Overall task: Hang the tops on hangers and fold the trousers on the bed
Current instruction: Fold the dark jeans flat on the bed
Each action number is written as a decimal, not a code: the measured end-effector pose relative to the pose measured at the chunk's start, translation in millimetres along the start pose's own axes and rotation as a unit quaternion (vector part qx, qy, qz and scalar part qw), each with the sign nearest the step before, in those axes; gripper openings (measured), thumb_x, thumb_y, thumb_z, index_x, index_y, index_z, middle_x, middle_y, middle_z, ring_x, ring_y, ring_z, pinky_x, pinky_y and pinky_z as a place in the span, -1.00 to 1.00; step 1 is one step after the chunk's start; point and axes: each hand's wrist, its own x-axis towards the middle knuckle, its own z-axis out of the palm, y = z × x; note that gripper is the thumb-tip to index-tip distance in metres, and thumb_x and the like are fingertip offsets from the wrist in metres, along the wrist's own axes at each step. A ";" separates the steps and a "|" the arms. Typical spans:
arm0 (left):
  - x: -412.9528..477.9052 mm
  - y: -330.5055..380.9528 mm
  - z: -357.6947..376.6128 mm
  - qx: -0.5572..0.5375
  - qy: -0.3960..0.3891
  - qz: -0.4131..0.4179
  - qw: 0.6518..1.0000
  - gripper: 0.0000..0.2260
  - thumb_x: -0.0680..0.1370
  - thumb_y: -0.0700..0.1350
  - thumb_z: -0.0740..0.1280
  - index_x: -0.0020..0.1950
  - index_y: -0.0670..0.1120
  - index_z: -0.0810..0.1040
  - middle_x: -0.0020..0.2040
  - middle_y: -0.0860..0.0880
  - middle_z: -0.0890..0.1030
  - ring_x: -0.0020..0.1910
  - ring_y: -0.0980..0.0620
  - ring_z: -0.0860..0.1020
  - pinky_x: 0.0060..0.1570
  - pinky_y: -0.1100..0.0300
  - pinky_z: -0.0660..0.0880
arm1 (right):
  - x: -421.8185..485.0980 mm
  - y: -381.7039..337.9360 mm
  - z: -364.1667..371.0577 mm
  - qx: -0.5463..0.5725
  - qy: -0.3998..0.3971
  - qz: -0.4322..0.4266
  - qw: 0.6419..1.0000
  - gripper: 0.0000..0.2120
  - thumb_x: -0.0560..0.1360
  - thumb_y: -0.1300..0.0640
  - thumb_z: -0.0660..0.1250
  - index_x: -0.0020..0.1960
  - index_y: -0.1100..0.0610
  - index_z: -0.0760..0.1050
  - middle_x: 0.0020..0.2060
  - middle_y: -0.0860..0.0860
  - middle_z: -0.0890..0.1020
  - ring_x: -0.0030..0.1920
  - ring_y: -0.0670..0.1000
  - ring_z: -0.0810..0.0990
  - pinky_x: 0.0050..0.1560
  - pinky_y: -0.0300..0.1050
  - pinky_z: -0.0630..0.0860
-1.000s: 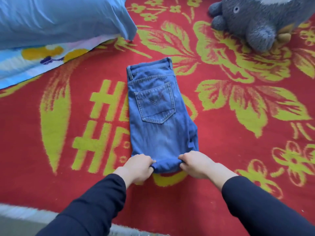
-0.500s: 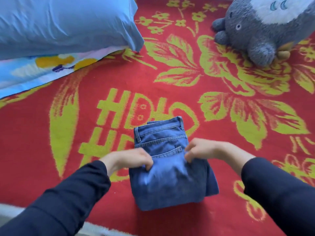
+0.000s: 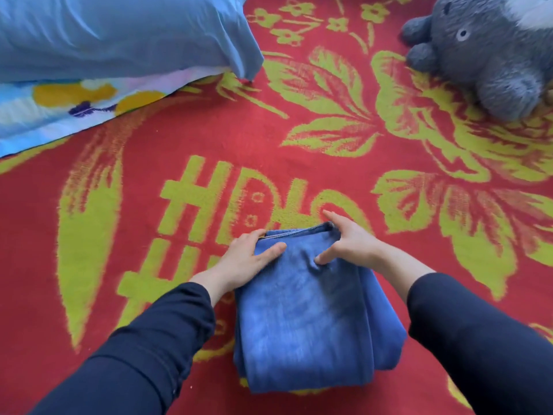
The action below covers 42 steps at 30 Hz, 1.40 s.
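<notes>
Since half a sec ago the near half of the jeans [image 3: 308, 319] has been folded up over the far half: back pocket & most of the waistband, visible before, are now covered, w/ only a thin strip of waistband showing at the far edge between the hands. Both hands have slid further away to that edge.

Red blanket [image 3: 179, 130] w/ yellow-green flowers & characters covers the bed. Blue pillow [image 3: 113, 34] lies upper left on a patterned sheet [image 3: 59, 109]. Grey plush toy [image 3: 490, 52] sits upper right, well apart from the jeans.

Jeans lie as a compact folded block on the blanket, close to the person, roughly centre.

Left hand [image 3: 248, 262]: fingers spread flat on the far left corner, pressing rather than gripping. Right hand [image 3: 350, 241]: fingers splayed over the far right corner; thumb probably hooks the waistband, hard to tell w/ blur. Dark sleeves cover both forearms.
</notes>
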 end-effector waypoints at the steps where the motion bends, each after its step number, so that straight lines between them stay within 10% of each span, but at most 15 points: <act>1: 1.3 -1.4 -4.4 -0.010 -0.036 -0.002 0.999 -0.26 0.38 0.39 0.34 0.44 0.02 0.35 0.32 -0.05 0.46 0.33 -0.06 0.38 0.35 -0.03 0.31 | 5.6 0.4 -2.3 -0.013 -0.023 0.008 1.000 0.08 0.21 0.10 0.60 0.57 -0.03 0.06 0.53 -0.07 0.18 0.50 -0.07 0.17 0.46 -0.09 0.20; 8: -9.4 1.8 -15.0 -0.109 -0.109 -0.053 0.987 -0.25 0.30 -0.16 0.56 0.44 -0.04 0.36 0.18 0.18 0.48 0.15 0.16 0.45 0.06 0.40 0.40 | 6.3 -3.5 1.0 -0.068 -0.064 0.061 0.994 0.13 0.05 0.06 0.63 0.52 -0.03 0.16 0.34 -0.03 0.43 0.30 0.04 0.44 0.28 0.00 0.44; 16: -77.5 -16.9 8.1 -0.166 -0.188 -0.060 0.966 -0.55 0.24 -0.20 0.56 0.07 0.06 0.57 -0.01 0.05 0.69 -0.01 0.08 0.65 0.05 0.10 0.59 | -54.4 -9.6 30.1 -0.132 -0.187 0.105 0.968 -0.46 -0.04 0.08 0.60 -0.06 0.13 0.68 -0.17 0.03 0.73 -0.12 0.10 0.71 0.00 0.09 0.64; 23: -182.5 -20.9 28.7 -0.167 -0.015 0.022 0.986 0.18 0.19 -0.18 0.61 0.53 0.29 -0.12 0.48 0.01 0.23 0.46 0.07 0.24 0.40 0.07 0.29 | -143.2 -28.6 60.5 -0.187 -0.159 -0.011 0.969 -0.73 0.12 0.18 0.57 -0.20 0.01 0.67 -0.25 -0.07 0.72 -0.19 -0.03 0.70 -0.20 -0.12 0.62; 29: -340.9 -28.5 58.5 -0.123 0.128 0.068 0.982 0.02 0.19 -0.17 0.58 0.49 0.26 0.10 0.44 0.08 0.31 0.40 -0.01 0.32 0.37 -0.01 0.32 | -261.0 -45.9 118.1 -0.284 -0.171 -0.155 0.931 -0.70 0.15 0.21 0.57 -0.18 -0.06 0.65 -0.25 -0.07 0.71 -0.17 -0.03 0.68 -0.14 -0.05 0.62; 34: -473.1 -56.7 76.9 0.011 0.213 0.017 0.977 0.19 0.17 -0.06 0.57 0.49 0.32 -0.23 0.52 0.26 -0.25 0.54 0.02 -0.13 0.43 -0.05 0.02 | -351.2 -87.3 193.0 -0.379 -0.198 -0.245 0.870 -0.72 0.14 0.17 0.57 -0.20 -0.03 0.59 -0.35 -0.14 0.65 -0.32 -0.17 0.57 -0.35 -0.24 0.47; 42: -704.0 -177.3 84.5 0.033 0.252 -0.139 0.957 -0.38 0.18 0.07 0.55 0.18 0.04 0.42 0.26 0.01 0.48 0.43 -0.05 0.25 0.29 0.00 0.27 | -464.8 -162.2 407.4 -0.460 -0.297 -0.376 0.748 -0.72 0.10 0.12 0.57 -0.30 -0.09 0.54 -0.38 -0.15 0.62 -0.36 -0.22 0.54 -0.37 -0.31 0.45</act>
